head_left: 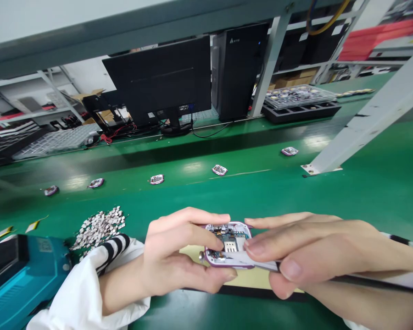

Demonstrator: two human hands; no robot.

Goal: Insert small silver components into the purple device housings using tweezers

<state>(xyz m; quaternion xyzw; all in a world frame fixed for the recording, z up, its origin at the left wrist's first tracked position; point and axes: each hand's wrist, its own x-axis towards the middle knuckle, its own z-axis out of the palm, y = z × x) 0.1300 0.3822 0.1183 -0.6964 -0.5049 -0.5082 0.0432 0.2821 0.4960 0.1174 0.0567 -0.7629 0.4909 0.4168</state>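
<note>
Purple-rimmed device housing [231,236] lies open face up between the two hands, clasped in the left grip [186,250], with fingers along its far edge and over its face and the thumb at its near edge. That hold seems meant to steady the piece while leaving the exposed board visible. The right grip [278,256] is closed around a slim tool [266,265], its pale end over the housing's near right part; its fingertips reach the housing's right side, probably for fine control. Beneath both grips is a yellow pad [254,278], perhaps protecting the housing; whether they touch is hidden. Left of the left grip, a heap of small white pieces [101,227] lies near the sleeve, apparently for short reaches, and a teal machine [30,275] crowds that side. Beyond the grips, bare green tabletop [248,197] gives room forward, as far as a spaced row of similar housings [220,170]. Farther right, a white post [365,114] limits wide sweeps.
</note>
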